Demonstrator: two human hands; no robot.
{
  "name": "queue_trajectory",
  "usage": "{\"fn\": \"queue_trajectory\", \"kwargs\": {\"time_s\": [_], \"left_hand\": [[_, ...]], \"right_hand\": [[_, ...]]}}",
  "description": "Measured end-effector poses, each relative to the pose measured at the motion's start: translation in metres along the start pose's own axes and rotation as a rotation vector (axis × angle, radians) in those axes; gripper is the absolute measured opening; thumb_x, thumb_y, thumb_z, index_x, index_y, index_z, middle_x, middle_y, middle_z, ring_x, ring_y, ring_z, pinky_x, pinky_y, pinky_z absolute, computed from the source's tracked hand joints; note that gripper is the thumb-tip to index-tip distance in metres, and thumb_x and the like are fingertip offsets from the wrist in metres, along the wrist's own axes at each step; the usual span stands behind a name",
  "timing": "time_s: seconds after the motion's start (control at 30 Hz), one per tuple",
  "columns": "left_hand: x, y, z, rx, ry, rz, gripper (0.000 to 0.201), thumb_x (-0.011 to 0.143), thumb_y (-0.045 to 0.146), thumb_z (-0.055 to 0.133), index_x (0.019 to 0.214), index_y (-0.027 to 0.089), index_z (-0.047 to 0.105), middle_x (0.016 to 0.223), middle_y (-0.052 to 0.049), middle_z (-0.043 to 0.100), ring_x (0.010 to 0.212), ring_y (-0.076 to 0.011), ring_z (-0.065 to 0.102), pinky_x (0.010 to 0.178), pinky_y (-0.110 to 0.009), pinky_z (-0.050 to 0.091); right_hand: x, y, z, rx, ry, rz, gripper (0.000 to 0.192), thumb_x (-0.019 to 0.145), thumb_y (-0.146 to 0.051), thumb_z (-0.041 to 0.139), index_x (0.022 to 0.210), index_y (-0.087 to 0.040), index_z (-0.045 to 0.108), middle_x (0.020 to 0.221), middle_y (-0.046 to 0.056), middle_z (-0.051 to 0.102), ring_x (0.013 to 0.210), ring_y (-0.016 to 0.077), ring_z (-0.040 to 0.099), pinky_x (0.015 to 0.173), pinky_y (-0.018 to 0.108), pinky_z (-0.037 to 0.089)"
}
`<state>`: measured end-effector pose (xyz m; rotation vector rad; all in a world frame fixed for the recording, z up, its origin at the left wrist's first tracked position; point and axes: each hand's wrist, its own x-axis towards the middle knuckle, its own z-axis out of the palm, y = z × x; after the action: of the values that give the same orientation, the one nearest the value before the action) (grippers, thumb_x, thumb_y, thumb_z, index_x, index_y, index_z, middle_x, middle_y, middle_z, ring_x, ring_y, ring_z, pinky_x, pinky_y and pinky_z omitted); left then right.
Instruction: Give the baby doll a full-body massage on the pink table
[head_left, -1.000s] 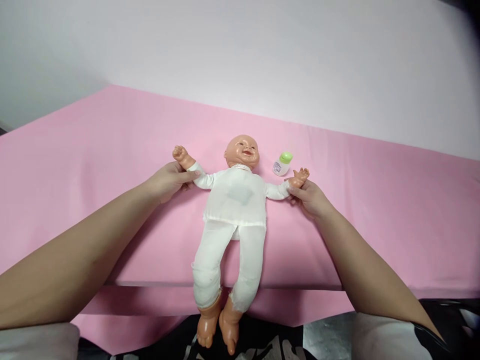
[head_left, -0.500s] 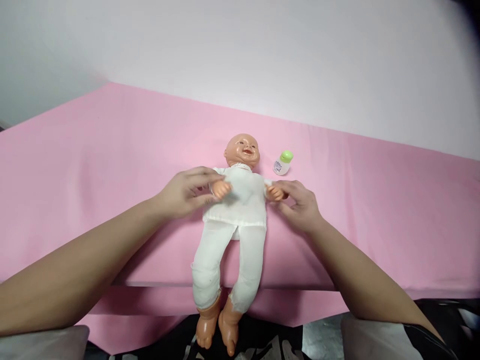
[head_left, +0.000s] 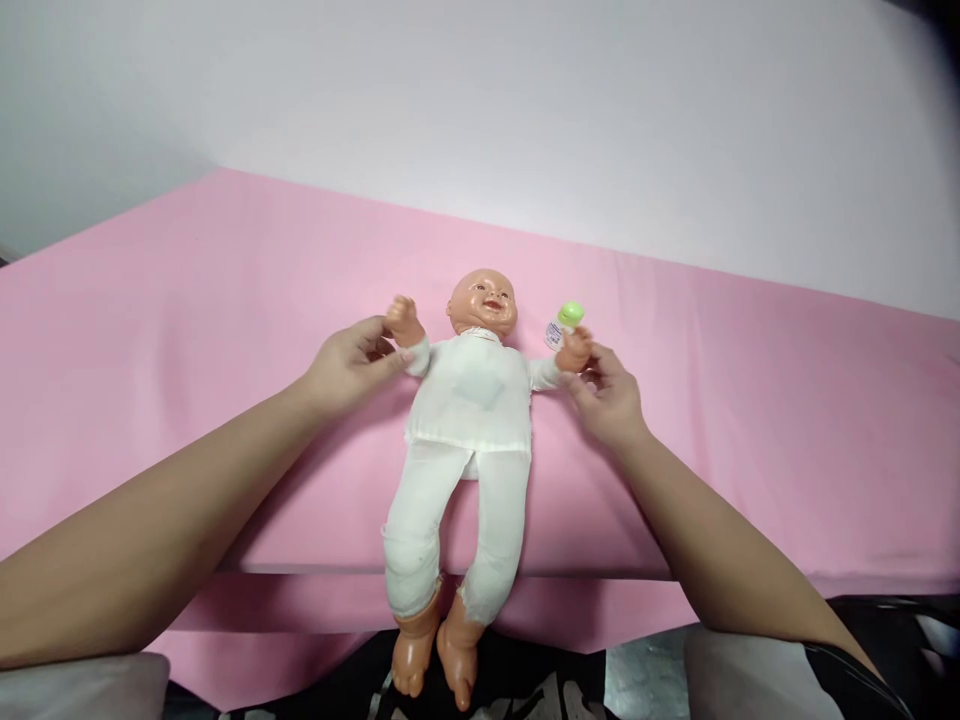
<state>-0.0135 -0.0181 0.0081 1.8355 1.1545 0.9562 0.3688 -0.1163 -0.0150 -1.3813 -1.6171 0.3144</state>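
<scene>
A baby doll (head_left: 466,400) in white clothes lies on its back on a pink-covered table (head_left: 187,330), head away from me, feet hanging over the near edge. My left hand (head_left: 352,365) grips the doll's arm on the left side at the wrist, with that arm raised beside the head. My right hand (head_left: 609,395) holds the doll's other wrist, lifted up and out. A small white bottle with a green cap (head_left: 564,325) lies just behind that doll hand.
A plain pale wall rises behind the table. The table's near edge runs across the lower part of the view, with pink cloth hanging down and a dark patterned floor below it.
The doll's arms were spread out a second ago, then folded in over its chest, and now both are swung outward and up beside its head. My hands stayed on its wrists.
</scene>
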Motion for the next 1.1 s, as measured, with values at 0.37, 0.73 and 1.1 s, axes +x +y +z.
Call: {"fn": "queue_trajectory", "kwargs": {"time_s": [0.37,0.73,1.1], "left_hand": [[0.033,-0.043,-0.021,-0.274,0.11,-0.321,0.027,0.095,0.046,0.07,0.093,0.019,0.068,0.077,-0.004,0.068,0.067,-0.0182,0.06,0.067,-0.035,0.048],[-0.004,0.003,0.004,0.36,-0.184,0.44,0.048,0.1,0.055,0.068,0.139,0.028,0.074,0.139,-0.009,0.076,0.127,-0.0325,0.069,0.113,-0.047,0.053],[-0.005,0.004,0.007,0.436,-0.257,0.464,0.051,0.103,0.052,0.063,0.148,0.027,0.07,0.144,-0.01,0.074,0.131,-0.034,0.066,0.117,-0.05,0.049]], "right_hand": [[0.023,0.052,-0.027,0.333,0.009,0.581,0.072,0.079,-0.053,0.091,0.138,-0.023,0.061,0.095,0.004,0.078,0.067,0.0165,0.065,0.054,0.028,0.05],[-0.006,-0.007,0.006,-0.061,-0.05,-0.222,0.035,0.098,-0.046,0.08,0.13,-0.033,0.074,0.128,0.006,0.08,0.117,0.0296,0.075,0.103,0.054,0.064],[-0.004,-0.007,0.013,-0.102,-0.176,-0.251,0.037,0.1,-0.047,0.079,0.133,-0.033,0.077,0.129,0.006,0.082,0.12,0.0302,0.076,0.108,0.055,0.063]]}}
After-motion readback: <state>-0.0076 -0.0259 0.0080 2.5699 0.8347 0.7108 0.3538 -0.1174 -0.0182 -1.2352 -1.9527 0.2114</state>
